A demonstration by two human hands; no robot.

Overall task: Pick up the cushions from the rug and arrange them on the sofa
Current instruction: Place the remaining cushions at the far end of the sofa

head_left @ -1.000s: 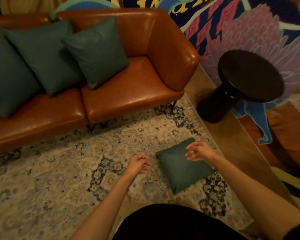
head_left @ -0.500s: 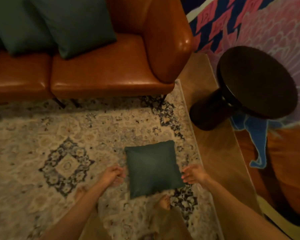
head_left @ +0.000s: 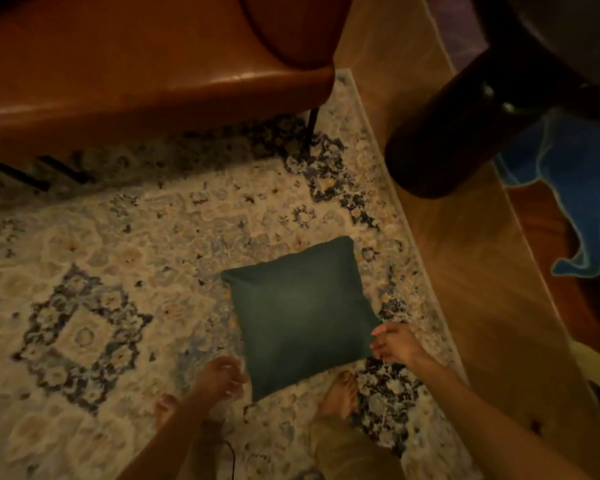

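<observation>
Cushion (head_left: 300, 317) flat on patterned rug (head_left: 118, 271)

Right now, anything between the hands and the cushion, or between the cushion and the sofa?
Nothing visible. The left hand and right hand are at the cushion's left and right edges. Only patterned rug lies between the cushion and the sofa.

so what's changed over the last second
Both hands came down to flank the dark green square cushion: left hand at its lower left edge, right hand at its right corner. A grip isn't clear. The cushion still lies flat on the patterned rug.
</observation>
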